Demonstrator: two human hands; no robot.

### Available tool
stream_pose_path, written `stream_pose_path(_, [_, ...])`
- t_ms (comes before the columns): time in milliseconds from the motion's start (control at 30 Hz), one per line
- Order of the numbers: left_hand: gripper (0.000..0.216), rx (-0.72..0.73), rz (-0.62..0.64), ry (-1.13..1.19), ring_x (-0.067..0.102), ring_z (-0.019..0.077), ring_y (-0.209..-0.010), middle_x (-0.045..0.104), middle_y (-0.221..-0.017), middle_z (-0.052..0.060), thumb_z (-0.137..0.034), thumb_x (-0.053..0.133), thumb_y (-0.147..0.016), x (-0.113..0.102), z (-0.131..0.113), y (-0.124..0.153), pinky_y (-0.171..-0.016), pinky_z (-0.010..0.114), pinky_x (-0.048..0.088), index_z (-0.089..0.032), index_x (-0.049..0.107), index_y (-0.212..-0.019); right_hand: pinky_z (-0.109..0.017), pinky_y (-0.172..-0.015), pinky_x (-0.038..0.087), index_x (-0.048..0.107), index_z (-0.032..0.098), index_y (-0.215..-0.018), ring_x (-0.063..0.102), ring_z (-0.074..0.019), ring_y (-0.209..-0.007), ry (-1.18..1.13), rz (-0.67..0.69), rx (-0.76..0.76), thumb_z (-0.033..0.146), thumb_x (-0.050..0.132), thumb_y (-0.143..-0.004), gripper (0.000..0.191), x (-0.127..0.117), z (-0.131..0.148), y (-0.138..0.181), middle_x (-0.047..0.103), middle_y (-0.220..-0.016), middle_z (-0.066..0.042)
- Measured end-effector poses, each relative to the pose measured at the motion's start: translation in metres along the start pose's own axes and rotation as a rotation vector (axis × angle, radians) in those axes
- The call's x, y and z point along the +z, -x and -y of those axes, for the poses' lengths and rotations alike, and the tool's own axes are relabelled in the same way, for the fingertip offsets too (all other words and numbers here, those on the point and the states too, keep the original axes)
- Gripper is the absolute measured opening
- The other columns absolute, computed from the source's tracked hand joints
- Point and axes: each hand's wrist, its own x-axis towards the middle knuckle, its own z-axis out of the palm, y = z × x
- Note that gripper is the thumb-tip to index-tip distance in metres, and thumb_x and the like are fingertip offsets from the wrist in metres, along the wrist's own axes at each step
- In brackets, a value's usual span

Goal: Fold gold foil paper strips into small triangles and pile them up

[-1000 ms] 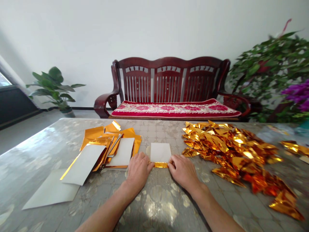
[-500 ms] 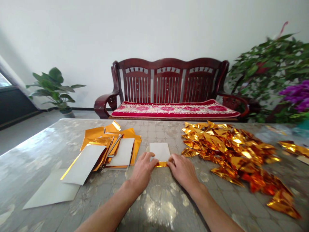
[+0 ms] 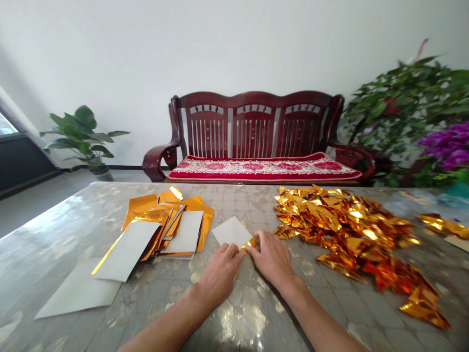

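Head view, and the action is right at the middle of the table (image 3: 73, 234)! The left hand (image 3: 220, 275) and right hand (image 3: 270, 259) come in close, fingers curled, both closed on a narrow gold fold (image 3: 250, 243). It runs along the near edge of a white-backed foil sheet (image 3: 231, 232), which lies askew, just above the hands. The fingers partly hide the fold, so the exact grip is hard to call.

Looks risky: a pinch this small could slip, and an uneven pull could crease or tear the thin foil. The heap of gold foil triangles (image 3: 348, 230) sits near the right hand, so a wide swing could disturb it. On the left, the stack of foil sheets (image 3: 164, 220) is close too. The best open room looks like the bare tabletop in front of the hands, well short of the table's near edge.
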Motion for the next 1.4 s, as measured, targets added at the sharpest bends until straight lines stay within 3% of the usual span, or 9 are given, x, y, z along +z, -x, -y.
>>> stream_pose_path(367, [0.018,0.088,0.029,-0.084,0.054,0.0214,-0.090,0.059,-0.098,0.004,-0.022,0.043,-0.097,-0.011,-0.012,0.016,-0.081,0.035,0.048,-0.023,0.060,-0.103,-0.030,-0.068,0.032,0.059,0.024,-0.094,0.066,-0.0216,-0.088,0.020,0.073,0.076,0.034,0.054,-0.089,0.013,-0.005,-0.003,-0.017,0.072,-0.089,-0.004])
stream_pose_path(533, [0.015,0.079,0.086,-0.062,0.056,0.0200,-0.089,0.060,-0.098,0.003,-0.020,0.045,-0.097,-0.008,-0.019,0.018,-0.077,0.032,0.050,-0.023,0.059,-0.096,-0.029,-0.061,0.026,0.061,0.026,-0.091,0.065,-0.0200,-0.079,0.031,0.069,0.121,0.034,0.046,-0.094,0.017,-0.005,-0.010,-0.017,0.071,-0.084,-0.002])
stream_pose_path(700, [0.023,0.028,0.084,-0.006,0.058,0.0221,-0.095,0.061,-0.108,0.004,-0.011,0.050,-0.090,0.001,-0.026,0.018,-0.082,0.034,0.052,-0.024,0.060,-0.107,-0.030,-0.069,0.032,0.063,0.025,-0.086,0.061,-0.0199,-0.085,-0.053,0.023,0.018,0.040,0.051,-0.093,0.021,-0.005,-0.011,-0.006,0.070,-0.087,-0.002])
stream_pose_path(800, [0.033,0.017,0.047,0.077,0.058,0.0225,-0.098,0.063,-0.110,0.005,-0.006,0.049,-0.087,0.006,-0.027,0.017,-0.086,0.035,0.052,-0.023,0.061,-0.113,-0.030,-0.076,0.034,0.063,0.025,-0.086,0.058,-0.0206,-0.090,-0.092,0.007,-0.028,0.040,0.065,-0.082,0.016,-0.005,-0.008,0.001,0.067,-0.093,-0.002])
stream_pose_path(1000, [0.025,-0.047,-0.153,0.382,0.062,0.0161,-0.089,0.065,-0.094,0.003,-0.010,0.043,-0.094,0.010,-0.013,0.008,-0.082,0.027,0.050,-0.022,0.065,-0.096,-0.031,-0.078,0.036,0.064,0.024,-0.088,0.055,-0.0213,-0.093,-0.125,0.014,-0.032,0.034,0.070,-0.078,0.015,-0.005,-0.005,0.005,0.063,-0.095,-0.003])
stream_pose_path(1133, [0.020,-0.197,-0.295,0.314,0.059,0.0214,-0.103,0.066,-0.106,0.005,-0.018,0.051,-0.093,0.006,0.004,-0.005,-0.093,0.035,0.047,-0.022,0.062,-0.109,-0.031,-0.079,0.035,0.065,0.025,-0.089,0.054,-0.0208,-0.095,-0.174,0.046,-0.165,0.034,0.072,-0.079,0.015,-0.006,-0.005,0.005,0.062,-0.094,-0.002])
stream_pose_path(1267, [0.041,-0.297,-0.194,0.236,0.057,0.0249,-0.111,0.064,-0.117,0.007,-0.025,0.059,-0.089,0.003,0.015,-0.013,-0.097,0.037,0.044,-0.021,0.054,-0.129,-0.030,-0.080,0.035,0.066,0.025,-0.088,0.053,-0.0196,-0.096,-0.223,0.086,-0.291,0.030,0.073,-0.079,0.013,-0.007,-0.003,0.005,0.062,-0.093,0.000])
stream_pose_path(1400, [0.037,-0.326,-0.058,0.245,0.060,0.0220,-0.106,0.064,-0.111,0.006,-0.023,0.060,-0.085,-0.003,0.020,-0.015,-0.091,0.031,0.045,-0.022,0.059,-0.122,-0.030,-0.080,0.034,0.068,0.026,-0.089,0.053,-0.0186,-0.096,-0.251,0.124,-0.354,0.027,0.072,-0.081,0.009,-0.007,-0.002,0.004,0.064,-0.093,0.001])
